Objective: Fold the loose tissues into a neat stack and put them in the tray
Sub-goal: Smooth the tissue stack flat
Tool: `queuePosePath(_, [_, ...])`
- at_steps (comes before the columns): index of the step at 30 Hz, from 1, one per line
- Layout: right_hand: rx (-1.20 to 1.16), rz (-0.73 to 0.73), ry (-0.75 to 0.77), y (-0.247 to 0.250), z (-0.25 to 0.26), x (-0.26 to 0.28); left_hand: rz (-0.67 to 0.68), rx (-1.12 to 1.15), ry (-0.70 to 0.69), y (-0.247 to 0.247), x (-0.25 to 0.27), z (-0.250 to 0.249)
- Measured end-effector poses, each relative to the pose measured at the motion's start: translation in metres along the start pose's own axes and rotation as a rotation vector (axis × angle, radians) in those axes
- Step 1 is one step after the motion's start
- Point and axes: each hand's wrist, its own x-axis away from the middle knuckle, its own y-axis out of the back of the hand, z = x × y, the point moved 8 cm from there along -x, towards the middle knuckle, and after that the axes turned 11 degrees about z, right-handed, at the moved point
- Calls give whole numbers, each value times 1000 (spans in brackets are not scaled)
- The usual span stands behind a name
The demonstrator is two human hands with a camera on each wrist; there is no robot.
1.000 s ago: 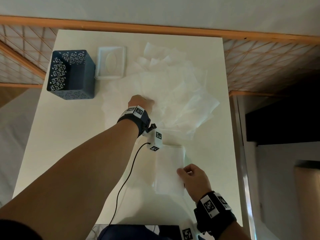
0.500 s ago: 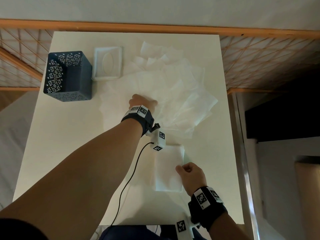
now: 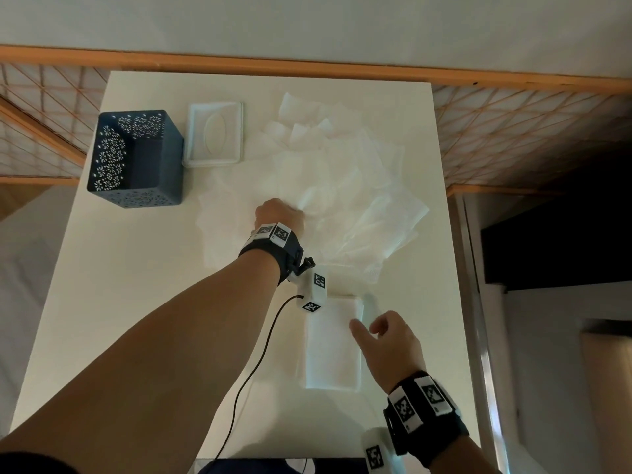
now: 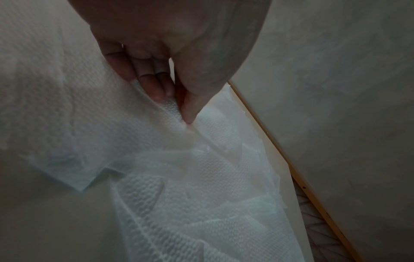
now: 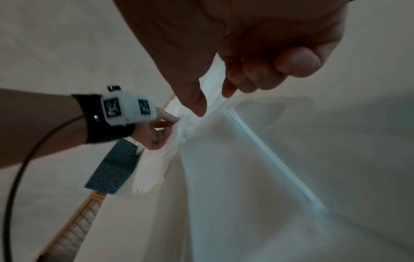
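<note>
Looking down, we see the white table (image 3: pixel 119 302) filling most of the head view, set against a wooden rail and lattice. Across its far half spreads the heap of loose tissues (image 3: pixel 342 179), thin embossed sheets overlapping at all angles, reaching toward the table's right edge. At the far left corner stands a dark blue perforated bin (image 3: pixel 136 159), and just beside it, to its right, lies the shallow white tray (image 3: pixel 214 135); we cannot tell whether anything lies in it. Nearer to us, toward the right, rests the folded stack (image 3: pixel 333 350), a neat white rectangle with layered edges, apart from the heap. Our left hand (image 3: pixel 278 215) reaches over the near side of the heap, and the left wrist view shows its thumb and fingers (image 4: pixel 156 85) pressed together, pinching a raised fold of one sheet. Our right hand (image 3: pixel 386 340) hovers over the stack's far right corner; in the right wrist view its thumb points down while the other fingers (image 5: pixel 257 74) curl loosely, holding nothing. A black cable (image 3: pixel 253 364) trails from the left wristband.
</note>
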Motion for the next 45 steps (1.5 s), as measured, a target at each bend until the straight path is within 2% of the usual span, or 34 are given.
queuePosePath(3, [20, -6, 111, 17, 42, -17, -31, 26, -49, 9, 7, -3])
queuePosePath(7, [56, -58, 241, 39, 108, -66, -53, -10, -102, 21, 19, -3])
queuePosePath(11, [87, -76, 253, 50, 160, -120, -107, -156, -226, 28, 29, -4])
queuePosePath(14, [152, -33, 207, 47, 180, -147, -72, -330, -373, 19, 35, -15])
queuePosePath(16, [164, -17, 163, 42, 181, -161, -47, -394, -421, 13, 37, -21])
queuePosePath(21, [94, 11, 114, 33, 179, -176, -15, -414, -417, 5, 33, -25])
queuePosePath(25, [67, 109, 135, 24, 178, -172, -34, -404, -425, 6, 32, -25])
queuePosePath(28, [-6, 89, 171, 21, 174, -167, -53, -423, -480, 5, 32, -31])
queuePosePath(36, [-322, 107, 362, 29, 177, -144, 76, -262, -712, 8, 49, -55])
queuePosePath(42, [-596, 228, 445, 26, 182, -119, 65, 15, -680, 29, 60, -58])
queuePosePath(45, [-611, 214, 457, 28, 184, -113, 85, 148, -621, 33, 60, -54])
